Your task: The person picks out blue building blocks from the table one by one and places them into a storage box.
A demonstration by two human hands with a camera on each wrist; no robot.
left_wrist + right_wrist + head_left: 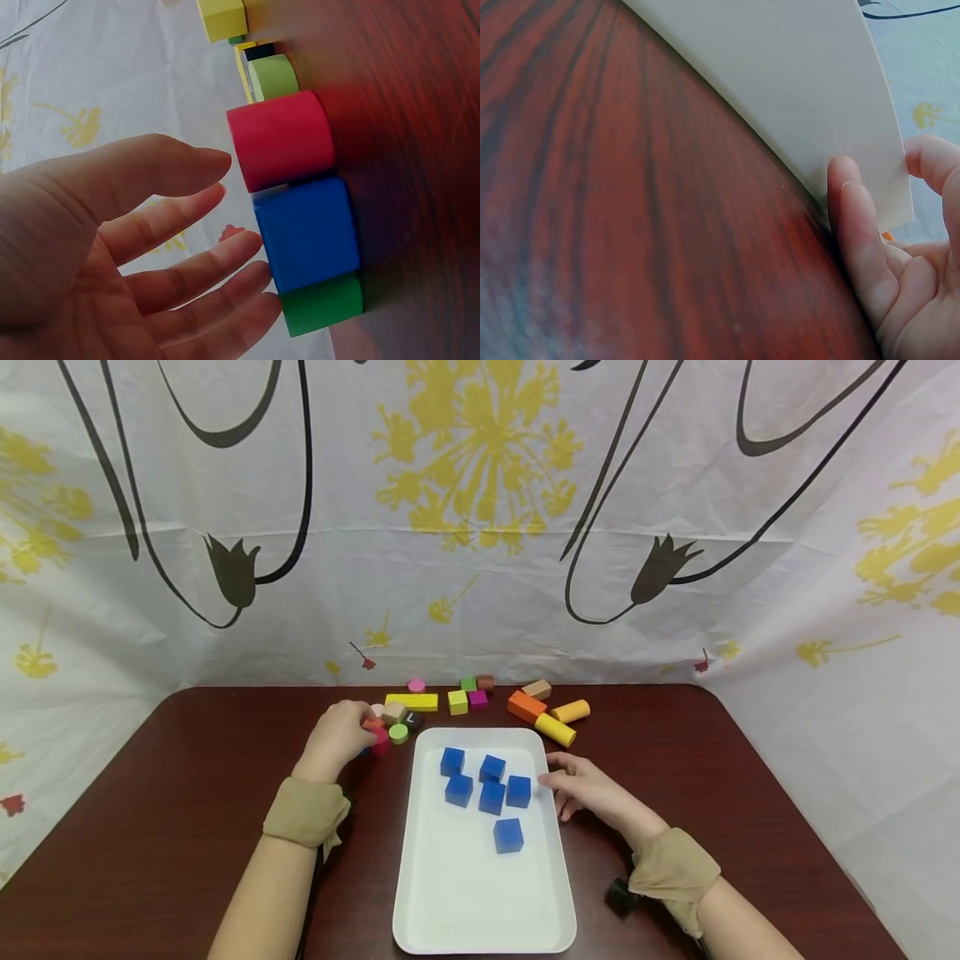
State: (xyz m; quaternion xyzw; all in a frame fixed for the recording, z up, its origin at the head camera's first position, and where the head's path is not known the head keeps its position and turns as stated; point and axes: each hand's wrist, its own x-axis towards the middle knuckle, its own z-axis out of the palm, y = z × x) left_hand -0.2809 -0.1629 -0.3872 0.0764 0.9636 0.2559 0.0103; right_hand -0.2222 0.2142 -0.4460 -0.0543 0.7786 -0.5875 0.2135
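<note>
My left hand (341, 735) is at the left end of the scattered blocks, its fingers loosely spread. In the left wrist view, its fingertips are close to a blue block (307, 236); whether they touch it I cannot tell. A red rounded block (281, 142) and a green block (324, 304) flank the blue one. My right hand (588, 789) grips the right edge of a white tray (480, 902), with fingers against its outer wall (795, 105). Several blue cubes (492, 797) lie in the tray's far half.
Beyond the tray lie a yellow bar (412, 702), a yellow cube (458, 702), a magenta cube (477, 699), an orange block (527, 707) and yellow cylinders (556, 730). A light green disc (399, 733) lies near the left hand. A patterned cloth (480, 610) hangs behind the dark table (697, 760).
</note>
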